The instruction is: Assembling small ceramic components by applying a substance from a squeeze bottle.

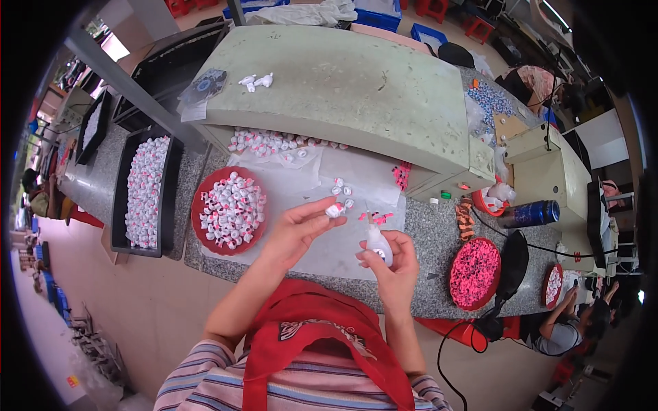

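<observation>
My left hand (301,226) pinches a small white-and-pink plastic piece (334,210) between thumb and fingertips, above the white paper (301,241) on the bench. A white squeeze bottle (378,245) with a thin nozzle pointing away from me is gripped in my right hand (396,264). Just beyond my left fingertips lie a few similar white pieces (338,190). Several small pink-and-black parts (381,218) are scattered on the paper by the bottle's nozzle. Left of my left hand stands a red bowl (197,218) heaped with white-and-pink pieces.
A pale green metal cover (329,82) spans the bench's back, with more white pieces (274,142) beneath it. A black tray (118,226) of pieces stands far left. On the right are a red bowl of pink parts (474,274) and a dark blue bottle (531,214). Another person (569,329) sits far right.
</observation>
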### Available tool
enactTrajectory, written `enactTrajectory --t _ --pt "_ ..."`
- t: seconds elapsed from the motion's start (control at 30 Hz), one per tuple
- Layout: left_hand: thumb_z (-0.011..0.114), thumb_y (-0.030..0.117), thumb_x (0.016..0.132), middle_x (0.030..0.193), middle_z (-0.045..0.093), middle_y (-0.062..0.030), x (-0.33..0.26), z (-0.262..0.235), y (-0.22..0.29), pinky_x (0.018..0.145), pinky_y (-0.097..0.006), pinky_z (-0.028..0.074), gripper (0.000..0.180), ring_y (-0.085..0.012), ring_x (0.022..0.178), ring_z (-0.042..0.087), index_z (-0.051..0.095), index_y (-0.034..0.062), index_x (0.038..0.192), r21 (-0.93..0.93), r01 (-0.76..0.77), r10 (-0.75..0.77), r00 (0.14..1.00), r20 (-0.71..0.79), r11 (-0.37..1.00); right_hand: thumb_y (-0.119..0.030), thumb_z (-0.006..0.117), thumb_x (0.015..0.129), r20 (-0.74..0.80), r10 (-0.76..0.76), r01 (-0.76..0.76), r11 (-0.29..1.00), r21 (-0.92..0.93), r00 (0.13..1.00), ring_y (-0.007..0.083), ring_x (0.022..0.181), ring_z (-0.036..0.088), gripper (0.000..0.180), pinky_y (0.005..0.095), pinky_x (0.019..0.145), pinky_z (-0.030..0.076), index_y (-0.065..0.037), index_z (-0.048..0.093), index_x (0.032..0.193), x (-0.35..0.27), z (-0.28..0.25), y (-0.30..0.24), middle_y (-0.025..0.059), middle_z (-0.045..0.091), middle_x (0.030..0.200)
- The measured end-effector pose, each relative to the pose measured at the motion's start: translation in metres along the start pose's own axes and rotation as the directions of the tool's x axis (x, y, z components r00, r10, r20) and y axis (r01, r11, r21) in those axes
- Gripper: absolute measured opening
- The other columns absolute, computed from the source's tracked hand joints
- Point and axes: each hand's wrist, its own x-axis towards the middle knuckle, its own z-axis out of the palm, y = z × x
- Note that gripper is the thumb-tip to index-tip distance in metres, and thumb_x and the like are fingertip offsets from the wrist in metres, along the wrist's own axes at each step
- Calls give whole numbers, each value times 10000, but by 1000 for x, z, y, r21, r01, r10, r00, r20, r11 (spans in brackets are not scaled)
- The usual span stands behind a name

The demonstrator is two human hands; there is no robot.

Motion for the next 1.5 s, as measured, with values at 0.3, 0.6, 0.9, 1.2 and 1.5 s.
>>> enactTrajectory --t 0.3,0.6,0.9,1.2,1.5 --pt "565 -138 725 1046 495 -122 -49 40 -3 816 -271 487 314 -196 964 554 517 -57 1024 458 -442 459 885 81 771 -14 648 648 190 -746 718 488 -496 639 195 500 572 253 261 479 458 17 537 873 -42 12 -36 121 595 667" --pt "553 -146 726 1032 502 -132 -52 43 -3 785 -293 507 311 -214 942 565 491 -78 1023 481 -486 486 863 136 729 -15 650 650 192 -738 710 493 -503 647 208 524 573 233 278 482 455 10 543 856 -42 12 -33 107 598 696" --pt "542 -163 719 1047 483 -123 -52 42 0 801 -285 499 321 -212 953 559 509 -77 1027 528 -481 483 863 146 700 -61 637 660 200 -678 672 558 -487 707 190 574 586 177 256 539 450 -13 562 813 -42 15 -36 110 606 706" --pt "547 -147 721 1047 544 -161 -54 44 6 806 -294 491 324 -223 942 573 516 -62 1032 466 -381 395 916 71 799 -4 629 663 212 -656 660 572 -487 724 204 556 595 166 272 511 467 8 550 809 -40 9 -47 117 610 689" --pt "529 -143 710 1033 571 -181 -54 40 8 842 -343 465 355 -267 952 576 522 -43 1050 310 -203 210 978 11 929 -5 626 664 238 -697 711 532 -461 676 197 528 579 178 273 494 457 10 545 821 -38 7 -45 113 610 692"
